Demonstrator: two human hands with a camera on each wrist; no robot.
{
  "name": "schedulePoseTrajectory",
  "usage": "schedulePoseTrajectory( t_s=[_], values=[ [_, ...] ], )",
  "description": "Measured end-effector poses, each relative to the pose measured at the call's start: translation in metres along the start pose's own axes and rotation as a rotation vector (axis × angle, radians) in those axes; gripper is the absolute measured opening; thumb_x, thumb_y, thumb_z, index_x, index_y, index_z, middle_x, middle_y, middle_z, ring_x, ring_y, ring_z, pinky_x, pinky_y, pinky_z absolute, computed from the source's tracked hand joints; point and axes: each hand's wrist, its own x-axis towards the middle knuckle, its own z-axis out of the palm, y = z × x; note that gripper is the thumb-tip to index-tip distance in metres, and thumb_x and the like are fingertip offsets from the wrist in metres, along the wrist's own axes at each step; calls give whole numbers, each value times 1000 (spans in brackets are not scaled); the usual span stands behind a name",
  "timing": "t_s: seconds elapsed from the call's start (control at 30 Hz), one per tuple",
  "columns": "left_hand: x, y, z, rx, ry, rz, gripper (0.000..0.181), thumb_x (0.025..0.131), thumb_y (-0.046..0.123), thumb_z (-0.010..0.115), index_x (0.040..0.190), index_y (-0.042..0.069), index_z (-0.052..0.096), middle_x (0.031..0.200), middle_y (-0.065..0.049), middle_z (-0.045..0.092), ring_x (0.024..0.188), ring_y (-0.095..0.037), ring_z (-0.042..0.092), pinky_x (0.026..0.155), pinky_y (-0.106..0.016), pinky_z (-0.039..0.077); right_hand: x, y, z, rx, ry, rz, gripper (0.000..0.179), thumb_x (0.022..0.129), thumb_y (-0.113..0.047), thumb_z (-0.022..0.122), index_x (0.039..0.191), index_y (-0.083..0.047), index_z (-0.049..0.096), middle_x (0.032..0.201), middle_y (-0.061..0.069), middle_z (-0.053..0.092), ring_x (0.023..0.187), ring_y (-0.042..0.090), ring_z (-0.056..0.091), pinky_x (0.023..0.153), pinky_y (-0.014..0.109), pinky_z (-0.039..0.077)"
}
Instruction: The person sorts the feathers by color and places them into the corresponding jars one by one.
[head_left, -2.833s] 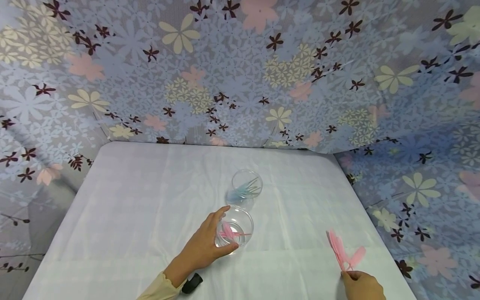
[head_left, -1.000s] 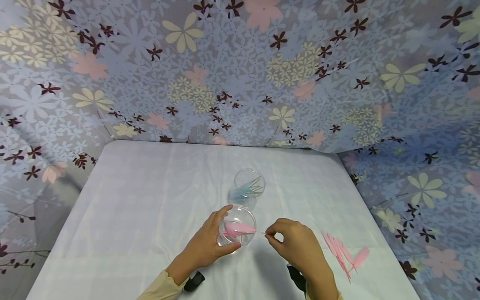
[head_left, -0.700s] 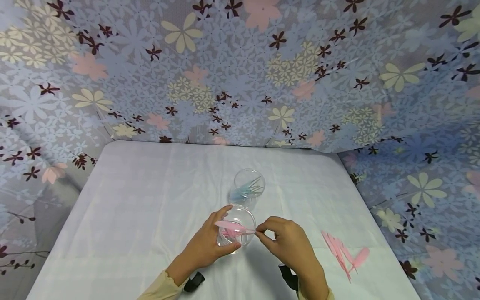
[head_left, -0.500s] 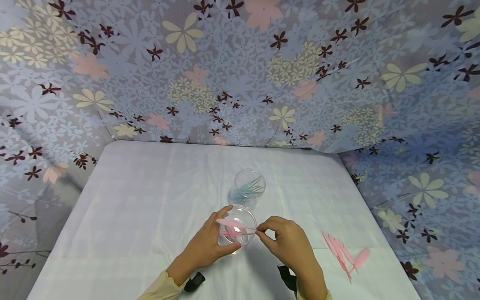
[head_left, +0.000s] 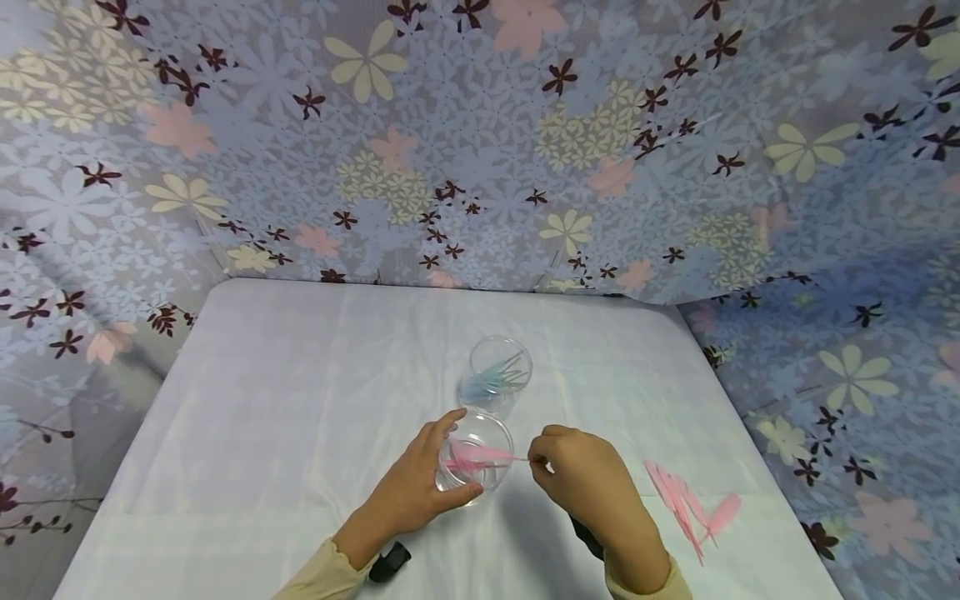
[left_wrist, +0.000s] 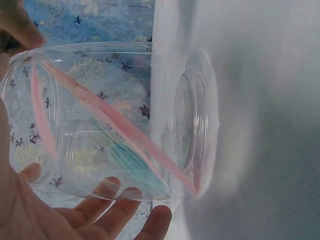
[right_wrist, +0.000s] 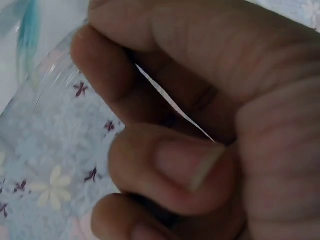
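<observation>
My left hand [head_left: 408, 492] curls round a clear jar [head_left: 504, 433] standing on the table, its thumb and fingers on opposite sides. Pink feathers [left_wrist: 125, 122] lean diagonally inside the jar in the left wrist view. Thumb and forefinger of my right hand [head_left: 588, 475] pinch the thin quill end of another pink feather [head_left: 483, 454], whose vane lies across the jar's mouth. That feather [left_wrist: 42, 120] also shows near the rim in the left wrist view. In the right wrist view, the fingers of my right hand [right_wrist: 190, 100] are bent, and the pinched quill is hidden.
Behind the held jar is a second clear jar [head_left: 528, 354] with blue feathers [head_left: 480, 386] in it. Several pink feathers [head_left: 678, 500] lie on the white tablecloth [head_left: 315, 375] at the right. Floral cloth [head_left: 480, 150] hangs behind the table.
From the pink feathers at the right, my right hand has come to the jar with one feather. Over the last half second it has shifted slightly right. My left hand stays on the jar.
</observation>
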Motion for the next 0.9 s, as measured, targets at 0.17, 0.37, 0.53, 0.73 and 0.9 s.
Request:
schedulePoseTrajectory(
  t_s=[0.17, 0.37, 0.53, 0.73, 0.9],
  values=[
    [1, 0, 2, -17, -20, -19, 94, 84, 60, 73, 158, 38, 20, 141, -10, 48, 121, -25, 54, 96, -49, 48, 7, -7, 10, -11, 28, -69, 22, 73, -3, 82, 70, -19, 68, 72, -14, 60, 57, -1, 48, 54, 21, 43],
    [2, 0, 3, -9, -15, -15, 94, 85, 56, 75, 158, 41, 18, 142, -10, 48, 124, -26, 53, 98, -50, 48, 10, -5, 23, 112, 87, -151, 15, 77, -8, 84, 81, -20, 75, 77, -16, 64, 63, -4, 51, 57, 19, 47],
    [2, -1, 2, 8, -3, -16, 95, 83, 57, 75, 156, 46, 15, 140, -10, 49, 122, -26, 55, 97, -49, 48, 12, 0, 40, 355, 130, -133, 12, 82, -9, 81, 86, -20, 77, 81, -19, 65, 62, -3, 47, 57, 15, 43],
    [1, 0, 1, 9, -13, -17, 95, 84, 54, 76, 156, 47, 14, 140, -10, 49, 121, -26, 55, 95, -49, 49, 13, -2, 62, 606, 187, -31, 8, 87, -16, 81, 89, -23, 78, 83, -21, 67, 58, -2, 45, 52, 17, 40],
    [0, 1, 1, 12, -9, -9, 96, 84, 52, 77, 156, 45, 14, 140, -11, 49, 125, -27, 54, 97, -50, 49, 13, -6, 73, 686, 225, 10, 8, 86, -16, 81, 90, -24, 79, 84, -18, 70, 52, -3, 40, 47, 16, 37]
  ],
)
